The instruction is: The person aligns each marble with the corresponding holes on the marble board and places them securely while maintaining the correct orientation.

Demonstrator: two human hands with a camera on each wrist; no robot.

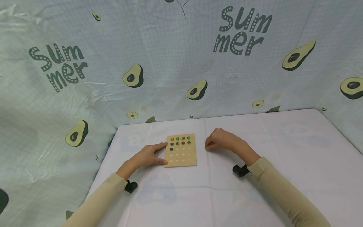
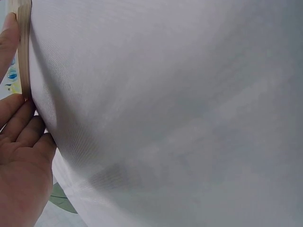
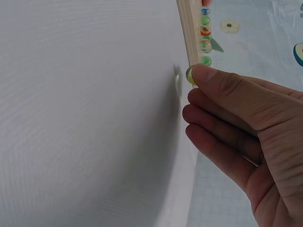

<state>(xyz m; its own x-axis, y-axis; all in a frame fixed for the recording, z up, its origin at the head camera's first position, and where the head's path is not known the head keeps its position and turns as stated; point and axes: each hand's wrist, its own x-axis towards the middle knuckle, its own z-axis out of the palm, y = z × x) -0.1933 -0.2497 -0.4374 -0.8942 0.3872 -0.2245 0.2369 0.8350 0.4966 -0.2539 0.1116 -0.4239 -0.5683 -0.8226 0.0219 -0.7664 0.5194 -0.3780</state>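
Observation:
A square wooden board [image 1: 183,155] with rows of round hollows lies on the white table. Green, yellow, brownish and blue marbles fill its two far rows, and one more blue marble [image 1: 171,149] sits at the left of the third row. My left hand [image 1: 147,155] touches the board's left edge, thumb and index finger spread apart along it. To the right of the board, my right hand [image 1: 222,139] pinches a clear marble [image 3: 190,74] with yellow-green in it between thumb and fingertips, low over the cloth.
A white cloth [image 1: 181,195] covers the table. Behind it hangs a pale curtain [image 1: 170,47] printed with avocados and lettering. Each wrist wears a small black camera, one [image 1: 131,186] on the left and one [image 1: 240,170] on the right.

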